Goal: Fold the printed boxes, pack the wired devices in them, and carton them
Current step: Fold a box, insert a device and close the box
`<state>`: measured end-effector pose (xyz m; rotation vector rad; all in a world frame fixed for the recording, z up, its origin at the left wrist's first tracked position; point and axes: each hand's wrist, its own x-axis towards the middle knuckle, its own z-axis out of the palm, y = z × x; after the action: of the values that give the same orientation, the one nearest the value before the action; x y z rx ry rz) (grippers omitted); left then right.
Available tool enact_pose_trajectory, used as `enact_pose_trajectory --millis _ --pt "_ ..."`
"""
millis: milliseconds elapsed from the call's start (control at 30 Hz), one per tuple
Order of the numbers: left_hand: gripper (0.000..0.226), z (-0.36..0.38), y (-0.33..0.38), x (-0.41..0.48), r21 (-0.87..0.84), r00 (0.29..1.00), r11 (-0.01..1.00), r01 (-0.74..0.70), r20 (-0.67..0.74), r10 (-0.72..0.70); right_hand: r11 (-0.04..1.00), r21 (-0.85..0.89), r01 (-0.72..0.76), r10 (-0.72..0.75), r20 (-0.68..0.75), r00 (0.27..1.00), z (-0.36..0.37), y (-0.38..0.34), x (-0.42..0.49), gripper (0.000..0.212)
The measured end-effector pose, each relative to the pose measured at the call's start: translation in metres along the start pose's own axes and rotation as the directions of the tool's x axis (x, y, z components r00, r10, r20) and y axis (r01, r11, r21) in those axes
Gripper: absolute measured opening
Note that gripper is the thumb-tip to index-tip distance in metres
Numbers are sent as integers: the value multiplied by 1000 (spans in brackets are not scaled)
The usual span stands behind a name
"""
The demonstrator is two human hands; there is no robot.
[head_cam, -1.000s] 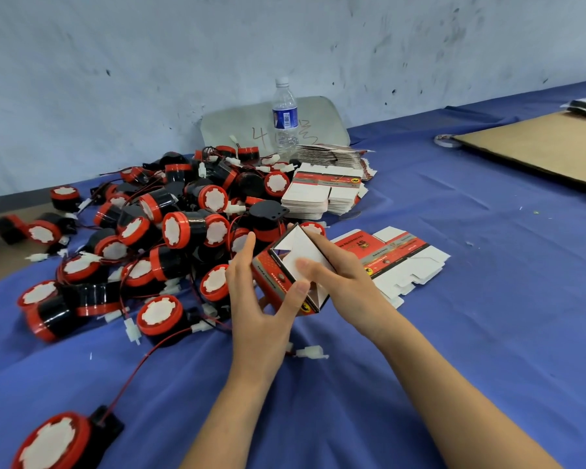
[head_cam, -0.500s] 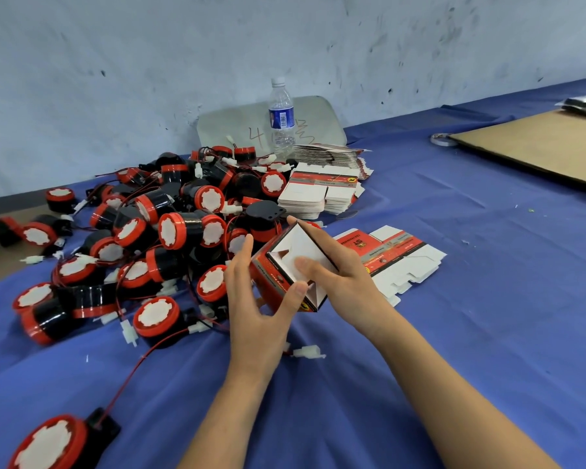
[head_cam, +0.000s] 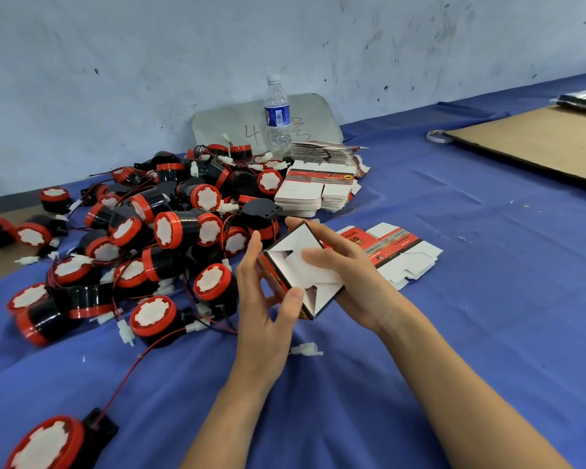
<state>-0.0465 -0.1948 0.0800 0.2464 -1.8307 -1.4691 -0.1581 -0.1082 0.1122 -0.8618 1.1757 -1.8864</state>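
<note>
view: head
printed box (head_cam: 295, 269): half-folded; held above the blue surface (head_cam: 471, 333), just right of the wired devices (head_cam: 170, 228)
left grip (head_cam: 264, 319): curled round its red side; thumb on lower edge
right grip (head_cam: 359, 282): wrapped round its far side; thumb pressing a flap

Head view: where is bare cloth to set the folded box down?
Bare blue cloth lies between the flat box and the cardboard sheet, running to the near right edge. Crowded: the device pile left of the folded box, and the box stacks by the bottle.
</note>
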Motion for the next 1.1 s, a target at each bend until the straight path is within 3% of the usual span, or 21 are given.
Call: enact_pose_trajectory --millis 167,433,600,733,800,867,967,1033,1100 --pt "75 -1 -2 1 10 1000 1000 -6 -16 7 982 -181 50 -61 -58 996 1 2 -1 49" --pt "79 -3 -2 3 28 999 999 17 -30 -16 955 -279 96 -117 -58 991 5 0 -3 46" --pt "74 -4 -2 1 61 1000 998 13 -6 -13 994 -100 34 -44 -94 995 5 -4 -3 24" --pt "73 -5 -3 0 39 998 998 48 32 -49 999 35 -26 28 -68 997 -2 -5 -3 21" --pt "78 -6 -3 0 34 996 997 73 49 -75 990 120 -71 72 -5 997 -4 -6 -2 27" --pt "81 -5 -3 0 31 994 995 91 50 -92 981 166 -102 89 81 993 -6 -6 -1 45" --pt "68 -4 -1 -1 -9 995 994 105 6 -105 974 191 -121 83 196 977 -9 -4 -1 70" --pt "49 -4 1 0 3 994 994 110 -12 -110 976 192 -103 65 196 978 -10 -5 -1 69" --pt "40 -3 1 2 49 994 992 112 -22 -111 986 165 -36 19 108 994 -9 -5 0 62"
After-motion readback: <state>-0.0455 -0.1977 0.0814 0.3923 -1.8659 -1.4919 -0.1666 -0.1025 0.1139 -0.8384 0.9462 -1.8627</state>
